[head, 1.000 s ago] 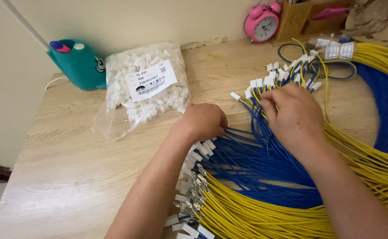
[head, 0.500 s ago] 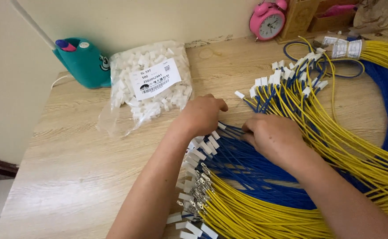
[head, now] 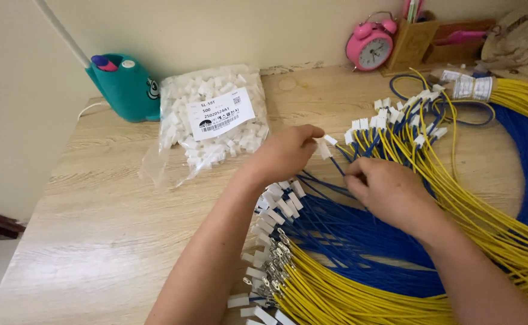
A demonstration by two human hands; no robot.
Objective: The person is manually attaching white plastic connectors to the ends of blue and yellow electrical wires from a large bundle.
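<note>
My left hand (head: 285, 153) pinches a small white plastic connector (head: 324, 147) between thumb and fingertips. My right hand (head: 384, 189) grips a blue wire (head: 338, 167) that runs up into that connector. Both hands hover over a big bundle of blue wires (head: 360, 235) and yellow wires (head: 480, 210) spread across the wooden table (head: 95, 210). White connectors (head: 276, 204) sit on many wire ends just below my left hand, and more of them (head: 390, 117) lie beyond my right hand.
A clear bag of white connectors (head: 213, 120) with a label lies left of my hands. A teal container (head: 125, 87) stands at the wall. A pink alarm clock (head: 369, 45) and a wooden pen holder (head: 411, 42) sit at the back.
My right hand has drawn back from the far wire ends toward my left hand. My left hand has lifted off the bundle, and a connector now shows at its fingertips.
</note>
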